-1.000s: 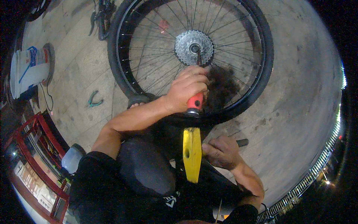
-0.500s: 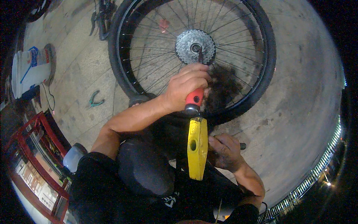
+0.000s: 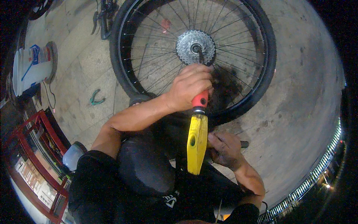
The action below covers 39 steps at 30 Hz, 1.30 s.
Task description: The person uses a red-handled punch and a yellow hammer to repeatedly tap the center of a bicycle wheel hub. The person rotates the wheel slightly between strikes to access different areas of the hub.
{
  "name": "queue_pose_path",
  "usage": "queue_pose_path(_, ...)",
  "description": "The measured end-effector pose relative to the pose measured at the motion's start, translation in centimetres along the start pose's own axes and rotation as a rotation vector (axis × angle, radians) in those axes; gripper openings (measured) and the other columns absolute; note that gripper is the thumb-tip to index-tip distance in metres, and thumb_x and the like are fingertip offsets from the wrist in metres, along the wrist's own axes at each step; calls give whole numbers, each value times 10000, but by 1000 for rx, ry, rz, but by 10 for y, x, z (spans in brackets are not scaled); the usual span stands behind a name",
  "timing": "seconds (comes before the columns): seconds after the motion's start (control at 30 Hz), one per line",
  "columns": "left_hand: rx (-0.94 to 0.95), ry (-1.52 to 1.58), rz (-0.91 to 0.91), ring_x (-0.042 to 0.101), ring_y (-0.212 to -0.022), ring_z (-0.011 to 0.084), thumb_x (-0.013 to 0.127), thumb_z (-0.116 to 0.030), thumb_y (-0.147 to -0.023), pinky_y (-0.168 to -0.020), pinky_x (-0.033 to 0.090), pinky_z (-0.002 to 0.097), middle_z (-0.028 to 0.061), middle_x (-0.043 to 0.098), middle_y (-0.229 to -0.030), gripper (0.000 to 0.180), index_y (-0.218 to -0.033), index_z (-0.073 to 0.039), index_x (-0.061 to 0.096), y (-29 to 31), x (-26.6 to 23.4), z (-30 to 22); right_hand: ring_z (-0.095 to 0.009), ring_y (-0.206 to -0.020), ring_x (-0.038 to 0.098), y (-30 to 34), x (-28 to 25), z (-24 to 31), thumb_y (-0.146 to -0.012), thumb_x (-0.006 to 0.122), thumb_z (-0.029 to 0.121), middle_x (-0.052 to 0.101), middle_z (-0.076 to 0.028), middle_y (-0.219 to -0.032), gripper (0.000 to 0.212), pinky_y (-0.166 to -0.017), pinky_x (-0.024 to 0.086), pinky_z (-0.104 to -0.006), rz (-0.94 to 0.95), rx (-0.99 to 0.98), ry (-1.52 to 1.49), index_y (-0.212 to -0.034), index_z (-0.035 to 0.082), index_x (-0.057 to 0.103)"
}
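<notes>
A bicycle wheel (image 3: 117, 56) with a silver cassette (image 3: 184, 43) at its hub lies in front of me. My left hand (image 3: 191, 84) is wrapped round the red handle of a screwdriver (image 3: 200, 100), whose dark shaft reaches the hub area inside the cassette. My right hand (image 3: 226, 148) grips a hammer (image 3: 197, 145) with a yellow head. The hammer's upper face is at the butt of the screwdriver handle, seemingly touching it. My left hand hides part of the shaft, and where exactly its tip rests is hard to make out.
Teal-handled pliers (image 3: 97, 98) lie on the tiled floor to the left. Beyond them stands a white bucket (image 3: 35, 71). A red-framed case (image 3: 37, 156) is at the lower left, beside a pale rounded container (image 3: 73, 156). Black bicycle parts (image 3: 103, 22) lie at the upper left.
The hammer head has moved slightly up to the screwdriver's butt, closing the small gap. The screwdriver handle and my left hand have shifted a little to the right.
</notes>
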State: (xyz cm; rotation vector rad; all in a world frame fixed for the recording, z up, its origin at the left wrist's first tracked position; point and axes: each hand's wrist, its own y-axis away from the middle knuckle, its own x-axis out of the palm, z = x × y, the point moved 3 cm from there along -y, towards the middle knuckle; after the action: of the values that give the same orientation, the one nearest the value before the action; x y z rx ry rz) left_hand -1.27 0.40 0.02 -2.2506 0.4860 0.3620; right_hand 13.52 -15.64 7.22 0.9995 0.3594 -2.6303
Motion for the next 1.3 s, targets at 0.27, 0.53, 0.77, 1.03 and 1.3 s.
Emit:
queue_pose_path(0.27, -51, 30, -22, 644, -968, 338, 761, -89, -673, -884, 509, 460, 127, 647, -963, 284, -895, -67, 586, -3, 1, 2, -271, -681, 607, 12, 0, -10, -739, 692, 82, 604, -67, -876, 497, -556, 511, -378, 37, -19, -60, -1223, 166, 613)
queue_pose_path(0.53, -69, 111, -79, 641, -1008, 351, 752, -57, -716, -900, 511, 461, 126, 647, -979, 271, -927, -59, 581, 5, -2, 5, -285, -699, 624, 14, 2, -6, -761, 670, 95, 619, -100, -925, 475, -571, 520, -393, -19, 17, -96, -1227, 170, 620)
queue_pose_path(0.77, -118, 160, 43, 617, -1080, 362, 757, -61, -729, -944, 487, 469, 122, 651, -1033, 283, -950, -52, 580, 10, -5, 4, -283, -705, 626, 8, 2, 0, -704, 685, 87, 616, -88, -900, 553, -575, 527, -386, 3, 25, -134, -1248, 159, 615)
queue_pose_path(1.03, -161, 183, 37, 608, -1134, 376, 739, -49, -775, -962, 490, 476, 136, 665, -1061, 261, -978, -64, 576, 15, -12, 5, -275, -708, 622, 4, 3, 3, -641, 728, 133, 611, -80, -890, 653, -591, 530, -375, 30, 23, -169, -1281, 162, 602)
queue_pose_path(1.3, -177, 162, -41, 631, -1098, 350, 750, -45, -751, -939, 499, 449, 122, 669, -1049, 258, -944, -69, 580, 15, -13, 4, -268, -701, 627, -3, 0, 5, -638, 766, 158, 618, -65, -883, 679, -585, 529, -366, -12, 6, -192, -1294, 159, 588)
